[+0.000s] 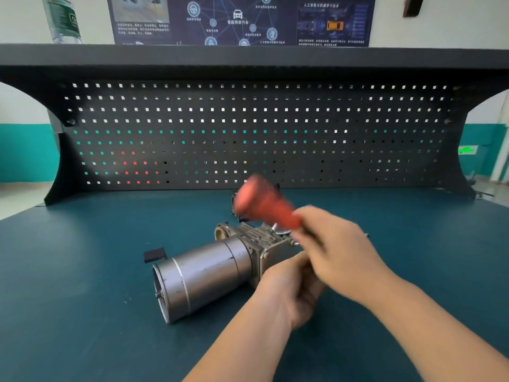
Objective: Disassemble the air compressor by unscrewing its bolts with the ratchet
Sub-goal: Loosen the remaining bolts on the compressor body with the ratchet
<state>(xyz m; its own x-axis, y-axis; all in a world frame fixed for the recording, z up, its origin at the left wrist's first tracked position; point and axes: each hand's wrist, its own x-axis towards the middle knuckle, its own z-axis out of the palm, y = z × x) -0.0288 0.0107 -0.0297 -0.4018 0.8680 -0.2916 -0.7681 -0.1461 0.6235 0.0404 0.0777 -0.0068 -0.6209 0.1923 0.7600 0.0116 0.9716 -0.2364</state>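
The air compressor (203,274) lies on its side on the teal bench top, its grey motor cylinder pointing toward the lower left and its cast head with bolts at the upper right. My left hand (292,290) grips the near side of the cast head and steadies it. My right hand (336,249) is above the head and grips the ratchet (261,202) by its red handle, which sticks up and to the left and is blurred. The ratchet's working end is hidden behind my right hand.
A small black block (154,254) lies on the bench left of the compressor. A dark part (239,213) sits behind the compressor, mostly hidden by the red handle. A black pegboard (248,128) stands along the bench's back edge, with a plastic bottle (64,19) on the shelf above.
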